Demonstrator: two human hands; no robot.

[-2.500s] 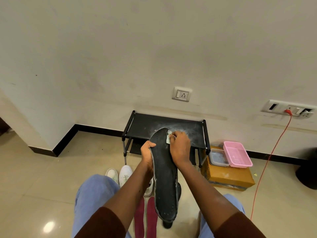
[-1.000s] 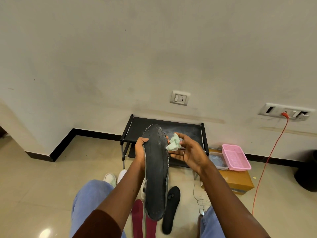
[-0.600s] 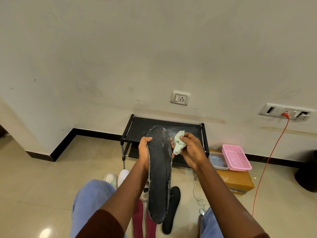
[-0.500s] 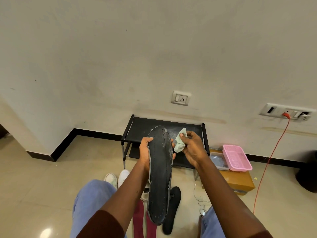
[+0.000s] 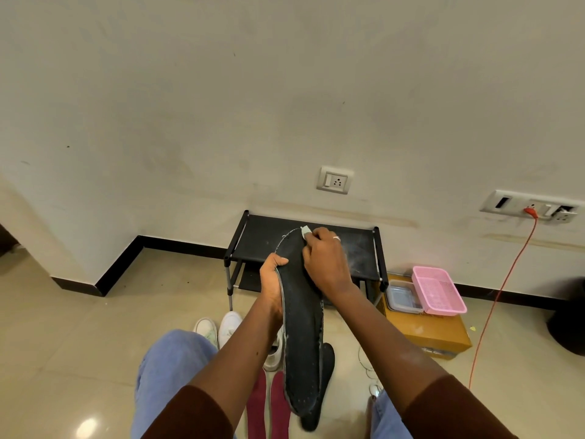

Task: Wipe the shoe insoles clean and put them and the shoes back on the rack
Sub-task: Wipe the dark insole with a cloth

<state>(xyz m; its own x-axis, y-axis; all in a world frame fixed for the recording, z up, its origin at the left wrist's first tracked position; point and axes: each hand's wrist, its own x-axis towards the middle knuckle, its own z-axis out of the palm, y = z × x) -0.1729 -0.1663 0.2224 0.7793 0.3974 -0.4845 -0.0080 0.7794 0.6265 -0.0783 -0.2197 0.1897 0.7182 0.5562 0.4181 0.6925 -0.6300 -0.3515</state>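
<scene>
Back onto the insole comes the right hand [image 5: 326, 261], no longer off to the side of the toe as it is half a second earlier. Its curled fingers now press the small pale green wiping cloth [image 5: 305, 230] against the toe end, with only a corner of the cloth showing. The left hand [image 5: 273, 282] grips the left edge of the long black perforated foam insole [image 5: 302, 331], thumb hooked over the face. It holds the insole above the floor with the toe pointing toward the black two-tier metal shoe rack [image 5: 269, 237].

A fresh wiping stroke seems to be starting at the toe, so this insole is probably not finished. Below it on the tiled floor lie a second black insole [image 5: 327, 356] and two maroon insoles [image 5: 257, 407], beside a pair of white shoes [image 5: 229, 323]. None that shows sits on the rack, so most of the task appears to remain.
</scene>
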